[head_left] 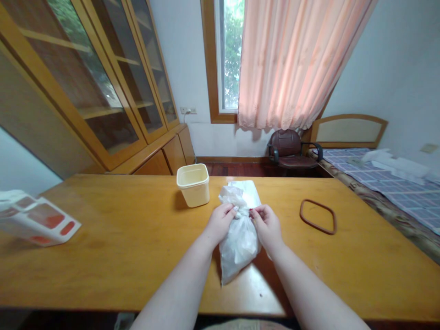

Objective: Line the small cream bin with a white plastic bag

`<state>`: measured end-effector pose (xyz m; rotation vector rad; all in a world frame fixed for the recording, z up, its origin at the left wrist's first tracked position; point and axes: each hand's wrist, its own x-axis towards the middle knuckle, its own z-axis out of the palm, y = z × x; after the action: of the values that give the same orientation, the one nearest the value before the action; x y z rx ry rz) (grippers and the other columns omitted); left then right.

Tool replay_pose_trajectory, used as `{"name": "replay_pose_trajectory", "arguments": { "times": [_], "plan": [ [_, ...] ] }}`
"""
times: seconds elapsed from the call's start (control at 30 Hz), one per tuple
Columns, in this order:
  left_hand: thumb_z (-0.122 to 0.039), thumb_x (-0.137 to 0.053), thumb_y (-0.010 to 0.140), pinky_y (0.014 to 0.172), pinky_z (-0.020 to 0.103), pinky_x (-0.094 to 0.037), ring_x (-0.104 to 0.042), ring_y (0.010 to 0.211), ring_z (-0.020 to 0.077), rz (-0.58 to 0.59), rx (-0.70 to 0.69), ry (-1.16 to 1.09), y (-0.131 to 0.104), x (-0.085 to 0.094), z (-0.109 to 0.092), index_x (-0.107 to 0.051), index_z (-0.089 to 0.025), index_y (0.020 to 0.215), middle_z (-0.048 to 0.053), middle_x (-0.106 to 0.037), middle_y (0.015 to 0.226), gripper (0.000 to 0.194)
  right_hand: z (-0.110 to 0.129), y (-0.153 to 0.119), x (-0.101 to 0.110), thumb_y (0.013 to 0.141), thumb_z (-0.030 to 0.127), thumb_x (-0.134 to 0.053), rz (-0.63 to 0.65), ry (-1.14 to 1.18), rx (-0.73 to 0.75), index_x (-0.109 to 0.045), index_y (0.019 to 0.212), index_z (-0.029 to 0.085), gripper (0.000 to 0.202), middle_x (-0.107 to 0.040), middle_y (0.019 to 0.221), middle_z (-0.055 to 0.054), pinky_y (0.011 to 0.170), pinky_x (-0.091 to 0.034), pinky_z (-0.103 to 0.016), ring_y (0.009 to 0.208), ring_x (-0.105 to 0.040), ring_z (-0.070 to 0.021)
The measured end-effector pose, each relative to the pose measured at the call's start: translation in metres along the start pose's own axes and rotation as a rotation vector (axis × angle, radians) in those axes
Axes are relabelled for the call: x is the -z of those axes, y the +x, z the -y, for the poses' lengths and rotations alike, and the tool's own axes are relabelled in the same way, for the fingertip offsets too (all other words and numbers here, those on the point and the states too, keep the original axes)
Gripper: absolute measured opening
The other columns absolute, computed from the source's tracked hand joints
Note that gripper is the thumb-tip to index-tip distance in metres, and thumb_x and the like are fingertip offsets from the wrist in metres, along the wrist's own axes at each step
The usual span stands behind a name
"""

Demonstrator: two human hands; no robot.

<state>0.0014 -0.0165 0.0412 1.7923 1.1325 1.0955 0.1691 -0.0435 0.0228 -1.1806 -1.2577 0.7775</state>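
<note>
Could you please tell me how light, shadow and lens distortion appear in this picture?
In the head view, pale glare shows on the glossy yellow-brown wooden table below the translucent white plastic bag; a shadow lies left of the pale-yellow square plastic tub; the tall wood-framed glass cabinet leans, probably from wide-angle distortion.

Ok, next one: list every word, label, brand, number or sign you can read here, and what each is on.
None: no readable text in this view.
White plastic bag in both hands: no legible print; creases could hide some.
Cream bin: no lettering on the visible sides.
White-and-orange container: too blurred to rule out small markings.
Brown loop: no markings visible.
</note>
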Motion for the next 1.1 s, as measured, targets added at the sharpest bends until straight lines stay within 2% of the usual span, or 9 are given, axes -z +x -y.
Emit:
{"name": "replay_pose_trajectory", "arguments": {
  "times": [0.13,0.23,0.37,0.5,0.7,0.87,1.0,1.1],
  "plan": [
    [-0.033,-0.048,0.087,0.063,0.026,-0.033,-0.046,0.066,0.0148,-0.002,0.009,0.054,0.000,0.001,-0.001,-0.048,-0.018,0.060,-0.001,-0.048,0.064,0.031,0.009,0.001,0.007,0.081,0.034,-0.066,0.028,-0.175,0.347,-0.068,0.095,0.023,0.018,-0.067,0.109,-0.010,0.090,-0.049,-0.042,0.102,-0.062,-0.0243],
    [-0.034,-0.048,0.088,0.063,0.026,-0.033,-0.047,0.066,0.0149,0.050,-0.017,0.064,-0.001,0.001,-0.004,-0.051,-0.017,0.060,-0.001,-0.048,0.064,0.032,0.010,0.001,0.007,0.080,0.030,-0.068,0.066,-0.267,0.467,-0.071,0.096,0.024,0.017,-0.063,0.119,-0.011,0.092,-0.050,-0.043,0.101,-0.062,-0.0238],
    [-0.034,-0.047,0.090,0.066,0.026,-0.036,-0.049,0.069,0.0156,0.079,-0.063,0.061,-0.002,-0.001,-0.007,-0.057,-0.017,0.064,0.000,-0.052,0.068,0.033,0.005,-0.002,0.002,0.084,0.031,-0.065,0.056,-0.294,0.443,-0.072,0.097,0.024,0.016,-0.062,0.122,-0.012,0.090,-0.052,-0.044,0.095,-0.064,-0.0229],
    [-0.038,-0.046,0.092,0.070,0.027,-0.038,-0.051,0.072,0.0164,0.080,-0.076,0.029,-0.003,-0.002,-0.010,-0.060,-0.017,0.067,0.002,-0.056,0.071,0.036,0.004,-0.005,-0.002,0.086,0.029,-0.062,0.040,-0.264,0.419,-0.072,0.087,0.024,0.011,-0.064,0.117,-0.011,0.086,-0.054,-0.042,0.096,-0.064,-0.0227],
    [-0.036,-0.046,0.089,0.068,0.027,-0.038,-0.051,0.072,0.0167,0.083,-0.060,0.006,-0.003,-0.003,-0.010,-0.058,-0.017,0.067,0.002,-0.055,0.071,0.032,0.005,-0.009,0.001,0.087,0.024,-0.060,-0.023,-0.301,0.507,-0.069,0.086,0.023,0.009,-0.064,0.113,-0.011,0.091,-0.051,-0.042,0.105,-0.061,-0.0235],
    [-0.038,-0.047,0.087,0.062,0.026,-0.036,-0.048,0.068,0.0163,0.038,-0.005,0.003,-0.002,-0.002,-0.004,-0.053,-0.017,0.062,0.001,-0.051,0.066,0.033,0.004,-0.008,0.002,0.088,0.022,-0.055,-0.103,-0.276,0.520,-0.065,0.087,0.023,0.010,-0.063,0.105,-0.010,0.092,-0.049,-0.043,0.104,-0.060,-0.0229],
    [-0.037,-0.048,0.086,0.061,0.026,-0.034,-0.047,0.066,0.0159,-0.038,0.034,0.038,-0.001,0.001,-0.005,-0.048,-0.018,0.059,0.000,-0.049,0.064,0.034,0.002,-0.001,0.003,0.089,0.024,-0.053,-0.198,-0.253,0.437,-0.060,0.082,0.022,0.011,-0.063,0.097,-0.009,0.089,-0.049,-0.044,0.097,-0.059,-0.0221],
    [-0.036,-0.048,0.086,0.062,0.026,-0.034,-0.047,0.065,0.0156,-0.051,0.050,0.026,-0.001,0.001,-0.007,-0.049,-0.018,0.059,0.000,-0.049,0.064,0.032,0.002,0.003,0.006,0.089,0.026,-0.054,-0.186,-0.233,0.414,-0.061,0.083,0.021,0.010,-0.063,0.102,-0.010,0.090,-0.048,-0.044,0.100,-0.060,-0.0228]
  ]
}}
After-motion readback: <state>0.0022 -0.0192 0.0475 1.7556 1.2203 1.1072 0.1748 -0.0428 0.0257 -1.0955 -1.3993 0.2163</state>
